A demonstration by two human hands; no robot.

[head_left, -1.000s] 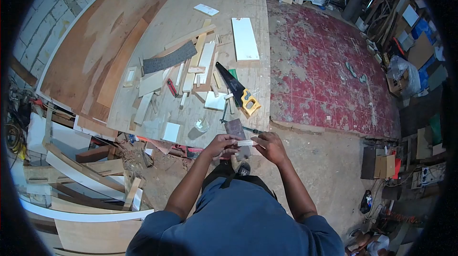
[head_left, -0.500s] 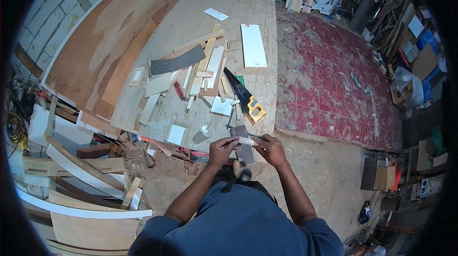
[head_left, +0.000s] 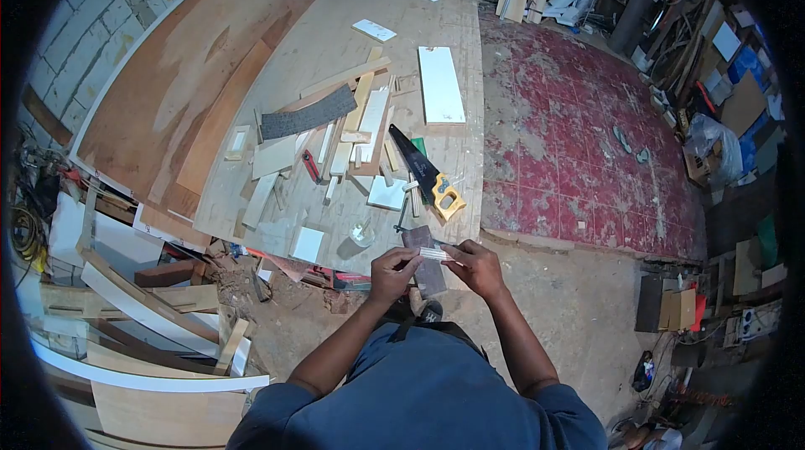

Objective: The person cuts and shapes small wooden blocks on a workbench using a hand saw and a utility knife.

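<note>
Between my two hands, in front of my body, is a small pale ridged piece [head_left: 433,254]. My left hand [head_left: 394,272] pinches its left end, and my right hand [head_left: 475,267] has closed fingers on its right end. Just behind and below the piece lies a dark brownish flat strip [head_left: 430,280] at the table's near edge. A hand saw [head_left: 426,171] with a yellow handle rests on the table beyond my hands. A clear cup [head_left: 361,234] stands to the left of them.
Wood strips [head_left: 366,120], a grey textured strip [head_left: 309,113], a red cutter [head_left: 311,166] and white boards [head_left: 441,85] lie on the wooden table [head_left: 394,5]. Curved wood parts [head_left: 147,307] are stacked at left. Slippers [head_left: 622,140] lie on the red floor.
The view has shifted slightly. My left hand's fingers have closed in more around the left end of the pale piece, while my right hand stays nearly where it was.
</note>
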